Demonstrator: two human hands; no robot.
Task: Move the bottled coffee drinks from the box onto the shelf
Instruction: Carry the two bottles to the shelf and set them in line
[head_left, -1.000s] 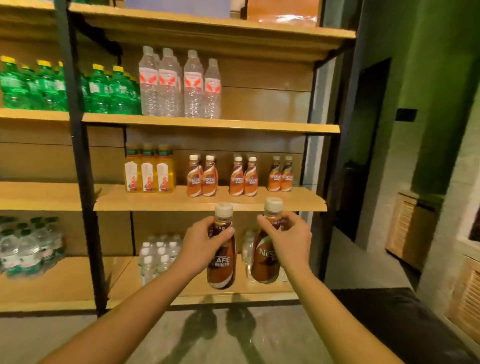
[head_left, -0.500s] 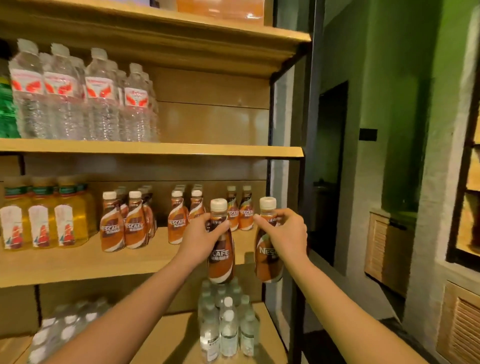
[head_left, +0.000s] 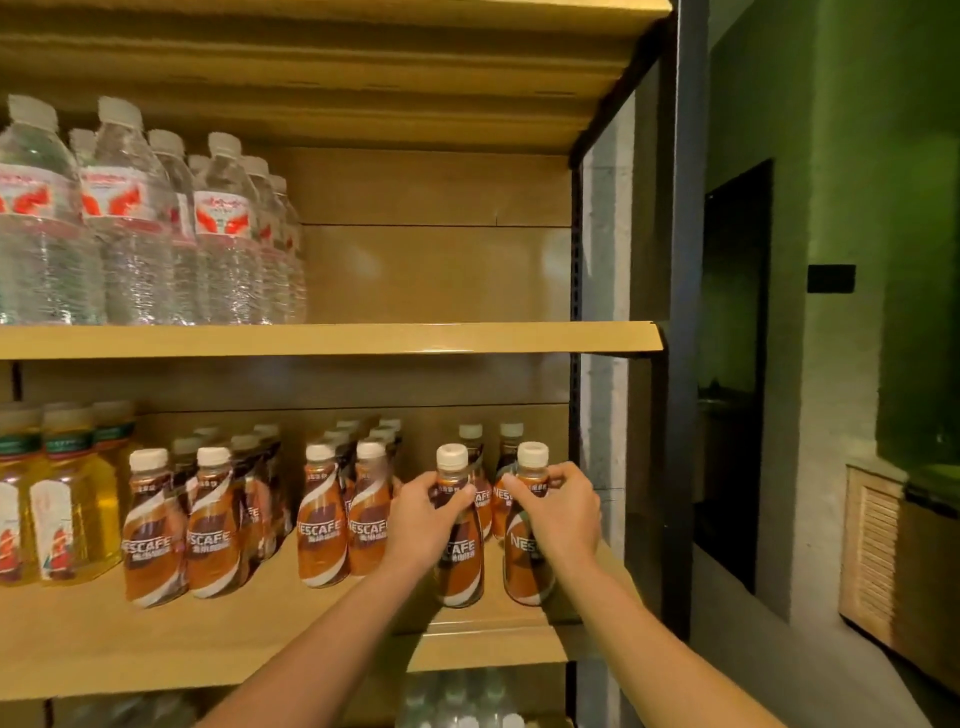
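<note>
My left hand (head_left: 422, 519) grips one brown Nescafe coffee bottle (head_left: 460, 558) by its neck and upper body. My right hand (head_left: 558, 512) grips a second coffee bottle (head_left: 523, 564) the same way. Both bottles stand upright at the right end of the wooden shelf (head_left: 208, 634), with their bases on or just above the board. Just behind them stand two more coffee bottles (head_left: 483, 499). Further left, rows of the same coffee bottles (head_left: 332, 525) fill the shelf. The box is out of view.
Yellow drink bottles (head_left: 62, 509) stand at the shelf's left end. Water bottles (head_left: 135, 218) line the shelf above. A black upright post (head_left: 680, 364) bounds the rack on the right. More water bottles (head_left: 457, 701) sit on the shelf below.
Both hands carried their coffee bottles up and forward onto the right end of the middle shelf, in front of the back pair. The view moved closer to the shelf.
</note>
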